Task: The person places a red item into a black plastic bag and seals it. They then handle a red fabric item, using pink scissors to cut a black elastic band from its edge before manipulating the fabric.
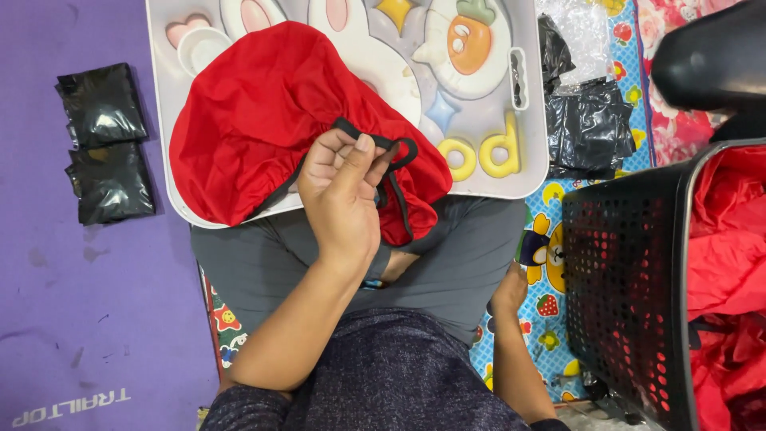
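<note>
Left hand (343, 195) is pinching the black cord (383, 148) of the red bag (255, 120), which is lying on the tray (527, 160), probably steadying it. Right hand (511, 291) is resting loosely on the knee, not gripping anything.

Red drawstring bag (255, 120) with black cord (375, 144) on the white cartoon tray (511, 172), yellow letters. Left of tray: purple mat (88, 303), black packets (104, 144). Right of tray: black perforated basket (630, 279) holding red fabric (730, 263).
</note>
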